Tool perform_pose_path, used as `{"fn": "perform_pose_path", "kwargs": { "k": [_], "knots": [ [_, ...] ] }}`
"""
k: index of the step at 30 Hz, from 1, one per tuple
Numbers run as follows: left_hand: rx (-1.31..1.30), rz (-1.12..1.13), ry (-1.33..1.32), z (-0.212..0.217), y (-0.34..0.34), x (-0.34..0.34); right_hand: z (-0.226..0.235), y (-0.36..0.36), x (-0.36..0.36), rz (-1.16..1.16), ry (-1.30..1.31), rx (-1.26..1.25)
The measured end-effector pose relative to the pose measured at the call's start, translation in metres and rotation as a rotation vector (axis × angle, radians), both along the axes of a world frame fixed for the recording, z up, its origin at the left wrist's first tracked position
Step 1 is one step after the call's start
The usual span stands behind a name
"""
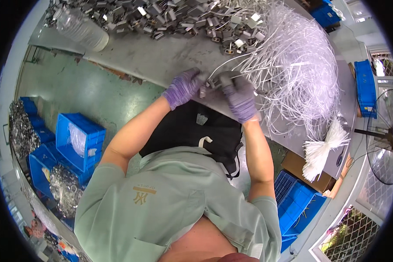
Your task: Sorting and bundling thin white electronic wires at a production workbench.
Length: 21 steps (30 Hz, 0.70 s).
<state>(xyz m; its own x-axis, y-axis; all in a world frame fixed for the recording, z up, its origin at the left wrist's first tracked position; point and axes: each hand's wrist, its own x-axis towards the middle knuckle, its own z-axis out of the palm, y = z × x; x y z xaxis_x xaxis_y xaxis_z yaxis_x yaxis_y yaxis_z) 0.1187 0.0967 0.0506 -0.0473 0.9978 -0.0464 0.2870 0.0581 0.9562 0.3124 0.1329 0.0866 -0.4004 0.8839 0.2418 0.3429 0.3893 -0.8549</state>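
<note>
Both my hands wear purple and grey gloves and work close together at the near edge of the grey metal table [157,65]. My left hand [184,88] is closed, its fingertips pinching a small metal part [202,91]. Opposite it, my right hand [238,92] has its fingers bent in toward that part; what they grip is hidden. A thin white cable [215,69] curves from the pile on the right down to between the two hands. That large tangle of white cables [299,70] lies just beyond and right of my right hand.
Many small grey metal housings [161,17] are heaped along the table's far side. A clear plastic bottle [83,30] lies at the far left. White strips [321,150] bunch at the right corner. Blue crates [81,139] stand left on the floor, others [292,201] at right, near a fan [386,135].
</note>
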Motion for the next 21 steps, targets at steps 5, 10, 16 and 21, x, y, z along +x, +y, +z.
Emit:
{"fn": "perform_pose_path", "kwargs": {
  "k": [5, 10, 16, 21],
  "knots": [
    [-0.168, -0.170, -0.035, 0.012, 0.038, 0.020, -0.027, 0.038, 0.070, -0.425, -0.015, -0.105],
    [-0.183, -0.234, 0.250, -0.002, 0.094, 0.050, -0.065, 0.061, 0.103, -0.595, 0.070, -0.195],
    [-0.140, -0.381, 0.149, -0.005, 0.124, 0.084, -0.065, 0.091, 0.099, -0.488, -0.042, -0.376],
    [-0.251, -0.395, -0.214, -0.020, 0.143, 0.095, -0.003, 0.086, 0.071, -0.320, -0.014, -0.718]
  ]
}}
